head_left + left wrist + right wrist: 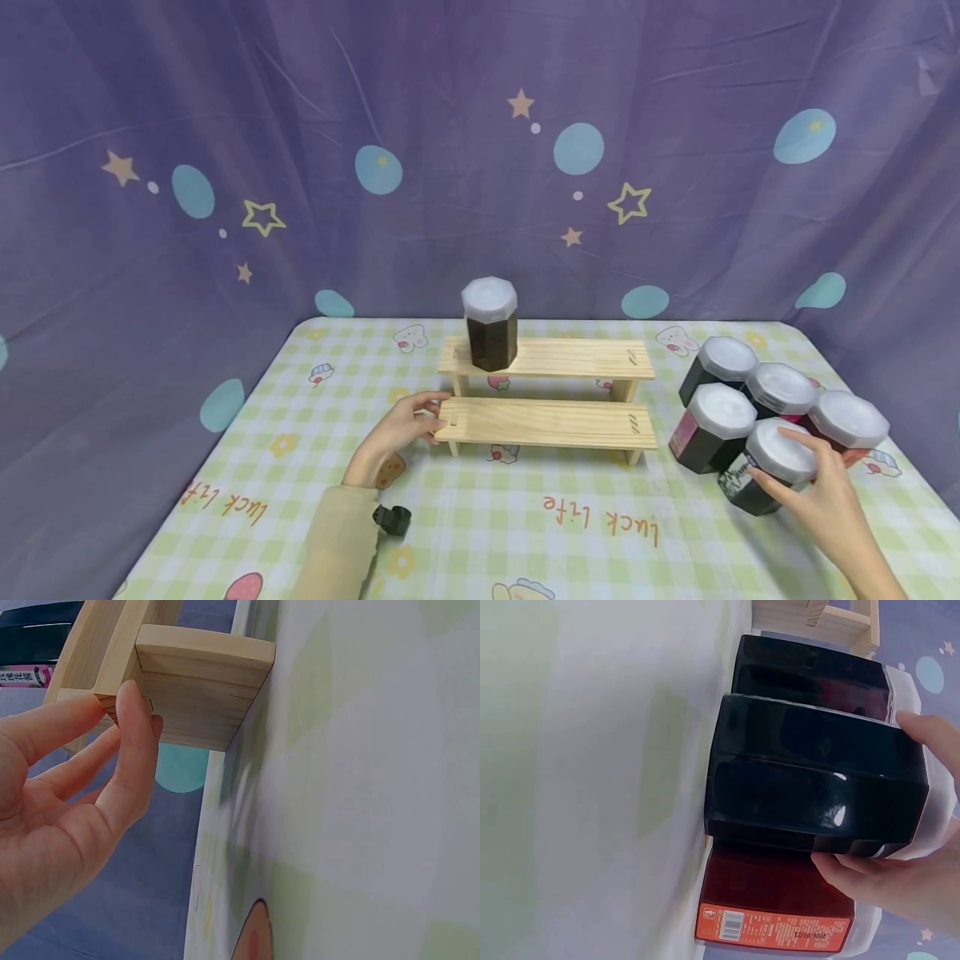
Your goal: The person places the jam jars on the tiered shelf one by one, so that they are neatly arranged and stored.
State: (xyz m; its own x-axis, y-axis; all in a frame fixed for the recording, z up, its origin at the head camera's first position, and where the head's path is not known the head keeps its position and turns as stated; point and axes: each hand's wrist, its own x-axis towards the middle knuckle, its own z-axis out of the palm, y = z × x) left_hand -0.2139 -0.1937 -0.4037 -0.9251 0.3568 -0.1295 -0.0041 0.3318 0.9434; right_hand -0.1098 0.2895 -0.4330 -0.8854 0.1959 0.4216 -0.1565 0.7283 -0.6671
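Facing a purple curtain (465,50) patterned with pale blue ovals and stars. Reaching over a green-and-white checked tablecloth (465,517) printed with orange lettering and cartoon figures. Seeing a wooden two-level stand (551,411) standing around the middle of the cloth and, to the right of it, a cluster of five lidded jars (782,390) crowding close together. Pinching the left end of the lower board (540,425) narrowly with the left hand (408,423), resting thumb and fingers on the wood. Gripping the nearest jar (817,776) of the cluster with the right hand (828,487), more widely, between thumb and fingers close to its whitish lid (768,454). Seeing a dark jar (492,337) standing upright on the upper board's left end and, in the right wrist view, an orange label (776,926) showing just beside the gripped jar. Wearing a small black device (397,521) at the left cuff (348,504).
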